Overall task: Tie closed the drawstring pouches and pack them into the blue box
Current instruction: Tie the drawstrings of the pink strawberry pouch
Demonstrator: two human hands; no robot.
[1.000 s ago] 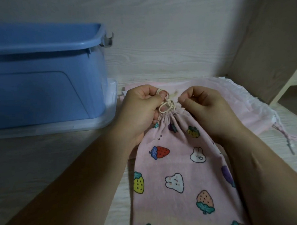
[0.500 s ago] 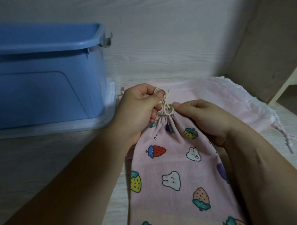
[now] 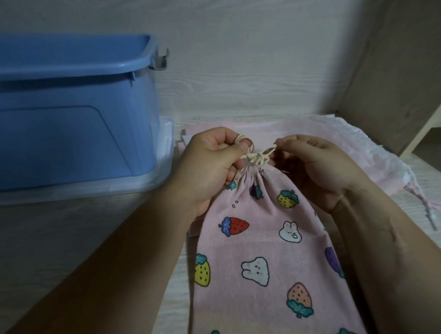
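A pink drawstring pouch, printed with strawberries and rabbit faces, lies lengthwise on the pale wood-grain table. Its long axis runs from the bottom edge of the view up the middle, and its gathered neck points away from the person, towards the back wall. The neck is cinched into tight pleats, and a cream cord is knotted just above it.

The left hand is closed in a loose fist, thumb and forefinger pinching one end of the cord, which is looped round a fingertip. The right hand is curled too, its fingertips nipping the other cord end just right of the knot. The two ends are drawn apart sideways.

Under and behind the pouch lies a pile of other pink pouches, spreading right, with thin cords trailing off its right edge onto the table. To the left, well apart from the hands, stands the blue box, open-topped, resting on a clear plastic lid. A grey latch hangs at its right rim.
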